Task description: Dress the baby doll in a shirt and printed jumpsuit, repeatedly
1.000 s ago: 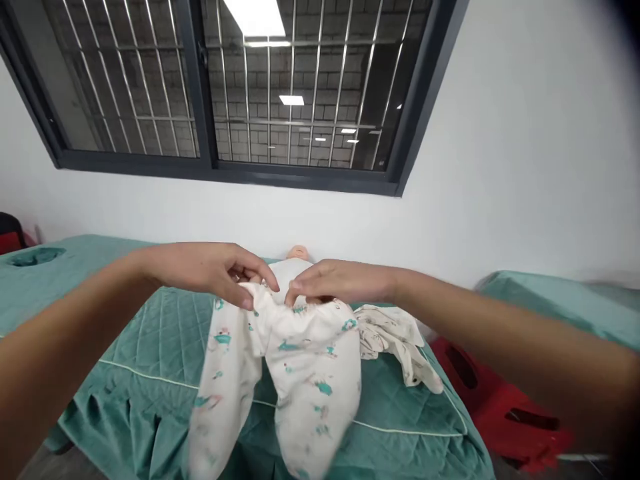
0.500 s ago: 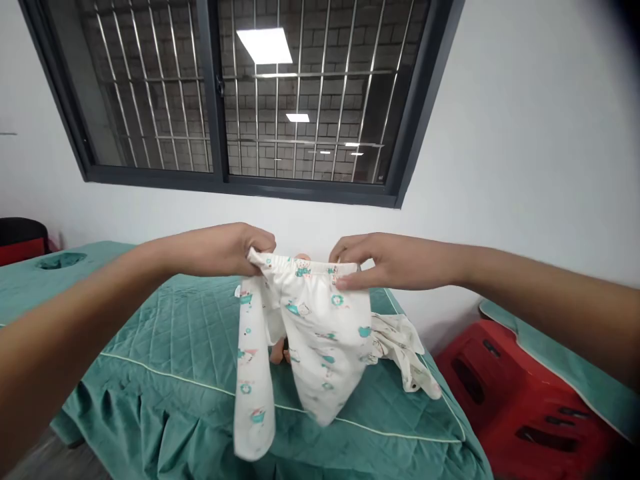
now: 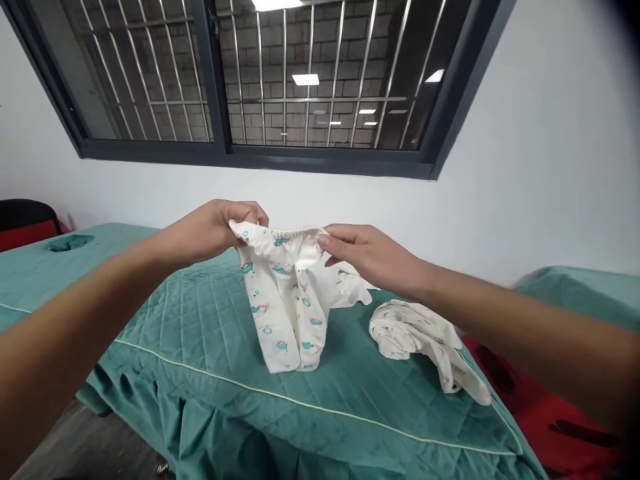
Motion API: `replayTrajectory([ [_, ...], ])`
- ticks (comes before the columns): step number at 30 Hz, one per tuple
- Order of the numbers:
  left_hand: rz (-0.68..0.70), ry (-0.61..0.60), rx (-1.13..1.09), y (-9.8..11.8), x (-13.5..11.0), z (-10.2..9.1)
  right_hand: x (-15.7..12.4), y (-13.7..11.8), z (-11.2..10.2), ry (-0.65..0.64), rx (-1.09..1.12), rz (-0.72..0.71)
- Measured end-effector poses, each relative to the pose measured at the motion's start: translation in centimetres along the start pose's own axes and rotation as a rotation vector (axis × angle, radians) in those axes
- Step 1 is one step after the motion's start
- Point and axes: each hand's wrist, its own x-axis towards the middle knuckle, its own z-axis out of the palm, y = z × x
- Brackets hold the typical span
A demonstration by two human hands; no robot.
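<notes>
Small white baby pants (image 3: 283,300) with a green and pink print hang between my hands, both legs pointing down. My left hand (image 3: 233,223) is closed on the left end of the elastic waistband. At the other end of the waistband, my right hand (image 3: 357,250) pinches the cloth between thumb and fingers. Behind the pants, another pale patterned cloth (image 3: 345,287) lies partly hidden. A crumpled white garment (image 3: 415,333) rests on the bed to the right, below my right forearm.
A green quilted cover (image 3: 190,320) with pale piping lies over the bed, which has a round hole (image 3: 69,243) at the far left. Red plastic stools (image 3: 560,420) stand at the right. Behind the bed is a white wall with a barred window (image 3: 310,87).
My hands have come closer together along the waistband, and the pants' legs now hang side by side. The camera view has tilted down and shifted. A doll-like foot glimpsed earlier is now hidden.
</notes>
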Motion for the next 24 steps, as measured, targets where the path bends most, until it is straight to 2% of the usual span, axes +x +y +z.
replayTrajectory([
  [3, -0.041, 0.015, -0.116, -1.7, -0.4, -1.7, 2.3, 0.2, 0.9, 0.109, -0.129, -0.059],
  [5, -0.080, -0.025, -0.122, -2.8, -0.7, -2.6, 3.7, 0.3, 1.3, 0.145, -0.192, -0.065],
  [10, -0.176, -0.364, -0.068, -4.8, -1.7, -4.0, 5.9, 1.4, 2.0, 0.133, -0.261, -0.027],
  [12, -0.181, -0.422, -0.077, -5.5, -2.2, -4.3, 6.3, 1.9, 2.2, 0.129, -0.290, -0.015],
  [15, -0.133, -0.368, 0.054, -6.5, -2.9, -4.5, 6.3, 2.4, 2.5, 0.103, -0.325, -0.022],
  [18, -0.115, -0.339, 0.381, -6.9, -3.6, -4.4, 6.2, 2.3, 2.9, 0.037, -0.400, -0.066],
  [21, -0.077, -0.301, 0.723, -6.2, -4.2, -4.2, 6.3, 1.4, 3.2, -0.003, -0.492, -0.107],
  [24, -0.004, -0.161, 0.931, -4.7, -4.6, -4.4, 6.3, 0.1, 2.8, -0.014, -0.537, -0.140],
])
